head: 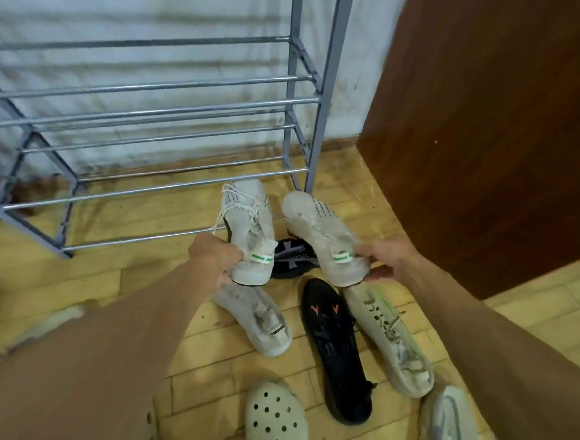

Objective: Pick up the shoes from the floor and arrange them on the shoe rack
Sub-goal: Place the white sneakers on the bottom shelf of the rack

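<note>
My left hand point(216, 254) grips the heel of a white knit sneaker with a green heel tab point(247, 223), toe pointing at the rack. My right hand point(387, 257) holds its matching white sneaker point(322, 232) by the heel, also above the floor. The grey metal shoe rack point(174, 84) stands just beyond them with bare bars. On the floor below lie a white sneaker point(257, 320), a black shoe with red marks point(334, 346), a pale sneaker with green trim point(393, 344) and a black shoe with grey stripes point(293, 258).
A perforated white clog point(276, 425) and a pastel sneaker point(452, 434) lie at the bottom edge. A brown wooden door point(494, 124) stands to the right of the rack. The floor is yellow wood parquet; a white wall is behind the rack.
</note>
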Motion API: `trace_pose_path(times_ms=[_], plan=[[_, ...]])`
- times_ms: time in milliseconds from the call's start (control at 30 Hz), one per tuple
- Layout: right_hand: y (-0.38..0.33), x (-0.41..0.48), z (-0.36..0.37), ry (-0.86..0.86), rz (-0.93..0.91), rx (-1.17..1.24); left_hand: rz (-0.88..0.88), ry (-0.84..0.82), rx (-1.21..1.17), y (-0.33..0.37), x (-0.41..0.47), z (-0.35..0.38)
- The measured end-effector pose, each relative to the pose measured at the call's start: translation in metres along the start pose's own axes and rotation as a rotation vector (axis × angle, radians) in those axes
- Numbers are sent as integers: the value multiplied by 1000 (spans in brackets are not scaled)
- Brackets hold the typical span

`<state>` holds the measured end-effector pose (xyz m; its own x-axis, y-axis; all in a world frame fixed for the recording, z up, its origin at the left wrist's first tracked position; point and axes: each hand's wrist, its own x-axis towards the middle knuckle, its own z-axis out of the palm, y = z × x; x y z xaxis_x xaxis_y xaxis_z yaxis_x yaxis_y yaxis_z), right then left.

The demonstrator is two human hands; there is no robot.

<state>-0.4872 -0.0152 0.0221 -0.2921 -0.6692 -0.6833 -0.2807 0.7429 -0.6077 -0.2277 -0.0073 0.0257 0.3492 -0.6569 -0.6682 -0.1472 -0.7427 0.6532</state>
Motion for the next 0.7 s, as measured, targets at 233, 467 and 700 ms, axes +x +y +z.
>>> trace_pose_path(times_ms=[233,467,700], plan=[[-28,60,79,-32,-88,124,-23,41,-180,2,59,3],[-56,128,126,-44,-102,218,-10,30,-294,18,137,17],[-64,173,141,27,-136,242,60,59,-258,28,186,41]])
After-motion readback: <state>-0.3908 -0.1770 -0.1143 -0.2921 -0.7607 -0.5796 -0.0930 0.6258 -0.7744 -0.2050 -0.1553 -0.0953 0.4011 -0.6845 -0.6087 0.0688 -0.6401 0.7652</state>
